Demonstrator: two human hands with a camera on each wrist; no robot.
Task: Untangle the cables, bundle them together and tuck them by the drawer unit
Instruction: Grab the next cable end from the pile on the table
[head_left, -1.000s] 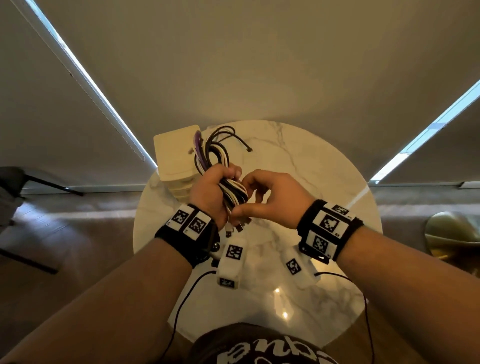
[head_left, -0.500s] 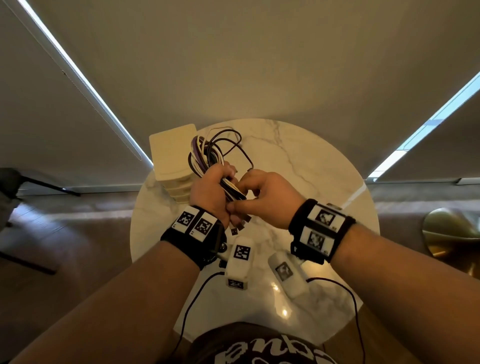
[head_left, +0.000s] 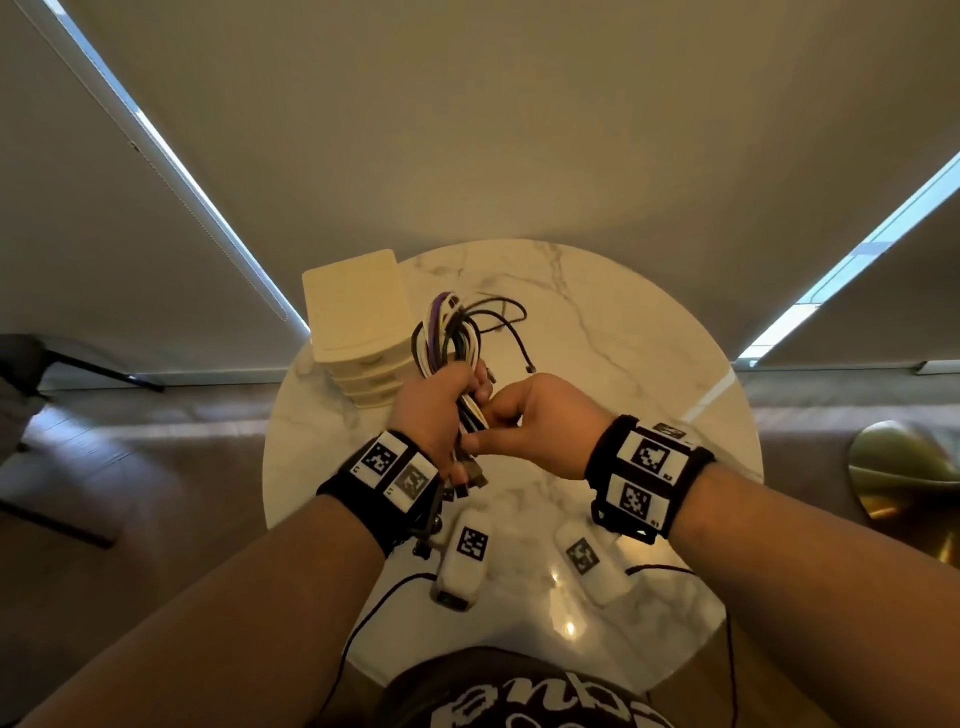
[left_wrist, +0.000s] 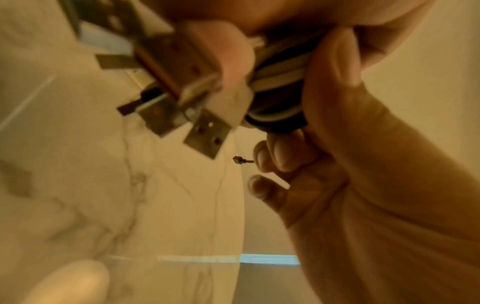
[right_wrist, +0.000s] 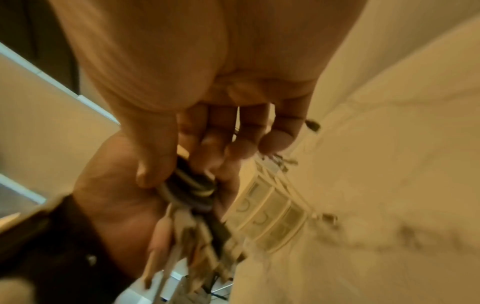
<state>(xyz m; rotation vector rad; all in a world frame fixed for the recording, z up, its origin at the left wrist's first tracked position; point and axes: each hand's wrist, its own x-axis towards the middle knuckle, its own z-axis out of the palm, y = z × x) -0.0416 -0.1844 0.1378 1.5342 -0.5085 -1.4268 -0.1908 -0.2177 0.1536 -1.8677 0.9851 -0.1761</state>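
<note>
A bundle of purple, white and black cables (head_left: 451, 332) is gripped in the fist of my left hand (head_left: 465, 402) above the round marble table (head_left: 623, 332). The looped end fans out next to the cream drawer unit (head_left: 358, 312). Several USB plugs (left_wrist: 200, 131) hang from below the fist. My right hand (head_left: 488, 423) pinches the same bundle (right_wrist: 192, 185) between thumb and curled fingers, just right of the left hand (right_wrist: 116, 195). One loose black cable end (head_left: 529, 368) dangles to the right. The drawer unit (right_wrist: 270, 216) sits just behind the hands.
Two white tagged units (head_left: 467, 556) hang under my wrists over the near part of the table. A brass-coloured object (head_left: 909, 478) stands off the table at the right, a dark chair (head_left: 31, 374) at the left. Blinds close off the back.
Both hands have stayed on the bundle and shifted slightly left, toward the drawer unit. The loose black cable end has swung down and to the right.
</note>
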